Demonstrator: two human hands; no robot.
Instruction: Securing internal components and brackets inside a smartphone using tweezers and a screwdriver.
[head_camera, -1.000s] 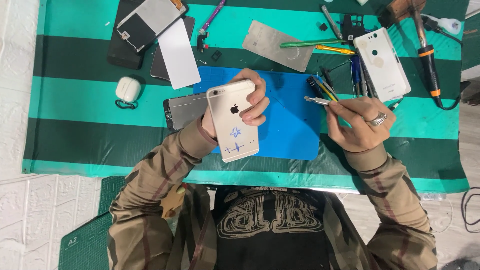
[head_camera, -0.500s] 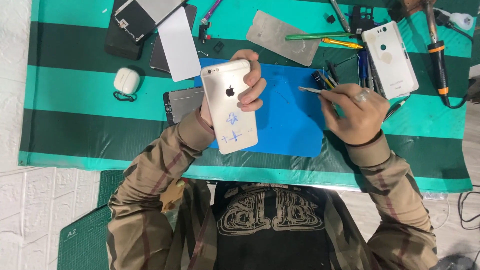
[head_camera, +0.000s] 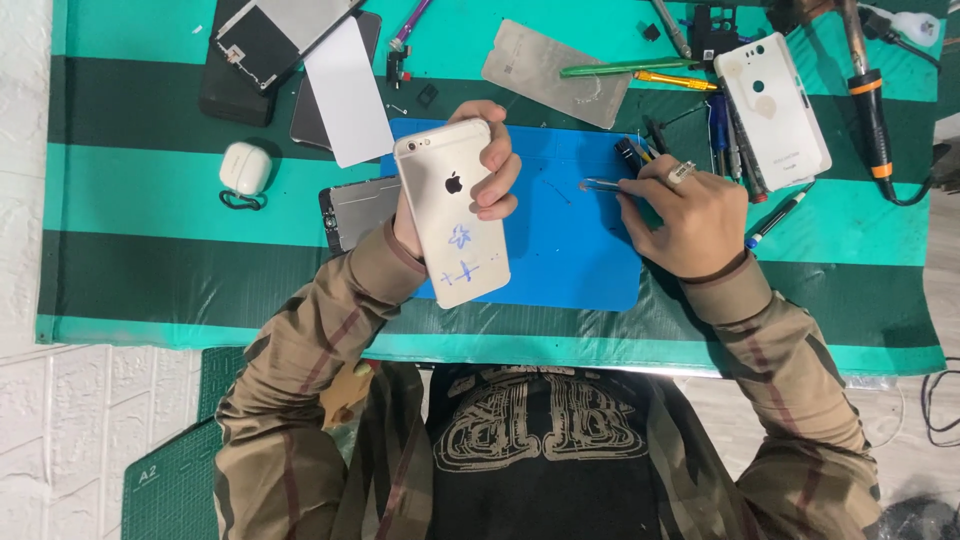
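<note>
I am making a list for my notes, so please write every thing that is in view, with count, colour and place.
phone: 1, gold back with blue pen marks, held up in the left hand
blue mat: 1, blue, middle of the table
striped cloth: 1, teal and dark green, covers the table
tweezers: 1, silver, in the right hand, over the mat
white phone back: 1, white, upper right
earbud case: 1, white, left
grey plate: 1, grey, top middle
white card: 1, white, upper left
soldering iron: 1, black and orange, far right
cutting mat: 1, green, lower left
left hand: fingers around the phone
right hand: ring on one finger, pinches the tweezers
</note>
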